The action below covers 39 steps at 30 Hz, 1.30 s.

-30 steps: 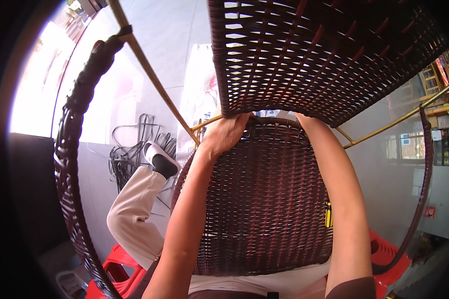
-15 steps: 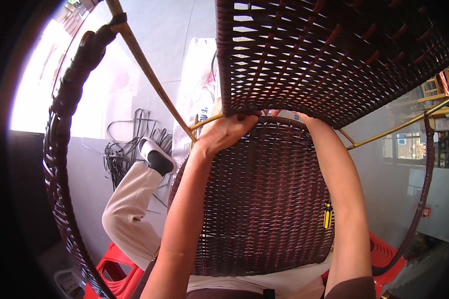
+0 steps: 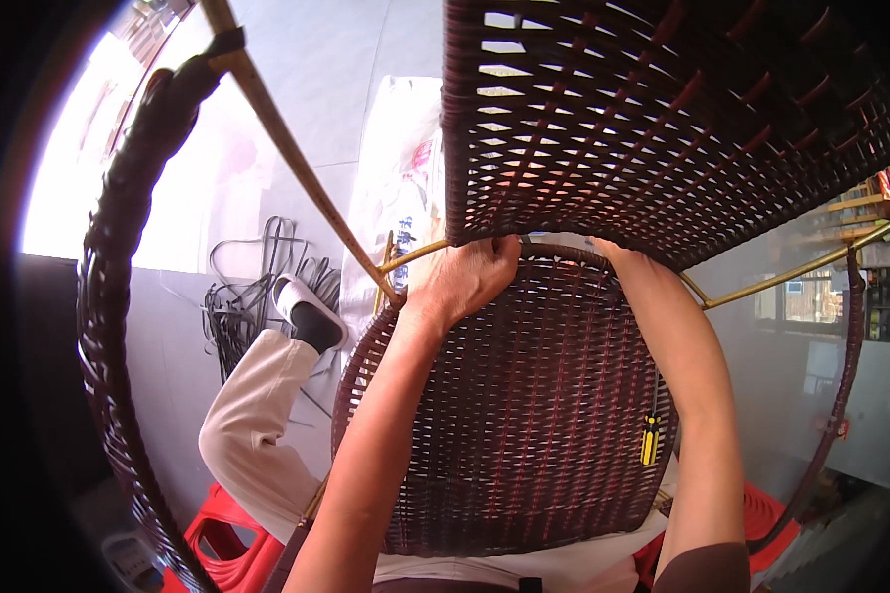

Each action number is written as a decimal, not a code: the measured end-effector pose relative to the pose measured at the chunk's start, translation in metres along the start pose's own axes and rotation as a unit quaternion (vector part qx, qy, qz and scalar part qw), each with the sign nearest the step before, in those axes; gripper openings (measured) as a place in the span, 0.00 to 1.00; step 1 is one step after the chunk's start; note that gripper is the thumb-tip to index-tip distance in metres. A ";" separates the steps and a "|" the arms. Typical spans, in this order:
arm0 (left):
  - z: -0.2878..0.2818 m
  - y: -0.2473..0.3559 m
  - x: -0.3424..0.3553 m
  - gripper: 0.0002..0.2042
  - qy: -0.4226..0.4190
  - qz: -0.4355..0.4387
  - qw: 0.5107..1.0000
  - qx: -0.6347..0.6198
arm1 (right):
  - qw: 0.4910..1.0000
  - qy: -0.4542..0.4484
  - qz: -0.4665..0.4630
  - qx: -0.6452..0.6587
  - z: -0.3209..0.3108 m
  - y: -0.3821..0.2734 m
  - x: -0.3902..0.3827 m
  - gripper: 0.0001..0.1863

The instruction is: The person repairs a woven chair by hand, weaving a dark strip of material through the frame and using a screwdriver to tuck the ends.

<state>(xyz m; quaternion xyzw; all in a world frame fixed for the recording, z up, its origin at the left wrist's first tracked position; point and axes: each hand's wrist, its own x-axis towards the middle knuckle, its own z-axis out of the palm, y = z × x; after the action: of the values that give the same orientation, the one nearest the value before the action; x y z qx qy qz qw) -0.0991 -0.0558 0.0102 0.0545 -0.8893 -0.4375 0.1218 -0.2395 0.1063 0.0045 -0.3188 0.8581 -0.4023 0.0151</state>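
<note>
A dark brown woven wicker chair lies across my lap, its seat below and its backrest rising at the top. My left hand is closed at the seat's back edge, left of the middle, just under the backrest. Its curled fingertips are hidden, so what they grip does not show. Reaching behind the backrest's lower edge, my right hand shows only its wrist side; the fingers are out of sight. A yellow and black screwdriver is stuck in the weave at the seat's right side.
Brass-coloured frame tubes join the backrest to the wrapped left armrest and the right armrest. Loose dark strips lie on the floor by my slippered foot. A white sack lies beyond. Red stool parts show below.
My left hand has rolled into a tighter grip and shifted slightly right and down. The chair has tipped a little, with the backrest's lower edge slightly lower. My right fingertips have gone out of sight.
</note>
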 end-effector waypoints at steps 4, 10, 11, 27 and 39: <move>0.002 -0.006 -0.007 0.12 0.038 -0.016 0.997 -0.064 | 1.000 0.004 -0.005 0.014 0.012 0.002 0.003 0.18; 0.000 0.016 -0.001 0.14 -0.007 -0.065 0.997 -0.038 | 1.000 0.002 -0.006 -0.015 0.003 -0.004 0.003 0.19; -0.004 0.020 -0.002 0.14 -0.026 -0.095 0.994 -0.043 | 1.000 -0.003 -0.008 -0.014 0.007 -0.005 0.003 0.19; -0.012 0.024 -0.005 0.16 -0.061 -0.123 0.989 0.056 | 0.572 -0.049 0.177 0.799 0.034 -0.046 0.006 0.20; -0.018 0.014 -0.003 0.19 -0.147 -0.116 0.982 0.017 | 0.991 -0.113 0.054 -0.043 0.039 -0.065 0.013 0.18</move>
<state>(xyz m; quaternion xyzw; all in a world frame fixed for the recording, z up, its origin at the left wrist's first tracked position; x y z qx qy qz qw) -0.0913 -0.0603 0.0319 0.0940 -0.8923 -0.4371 -0.0628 -0.2046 0.0417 0.0270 -0.3156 0.8834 -0.3251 0.1198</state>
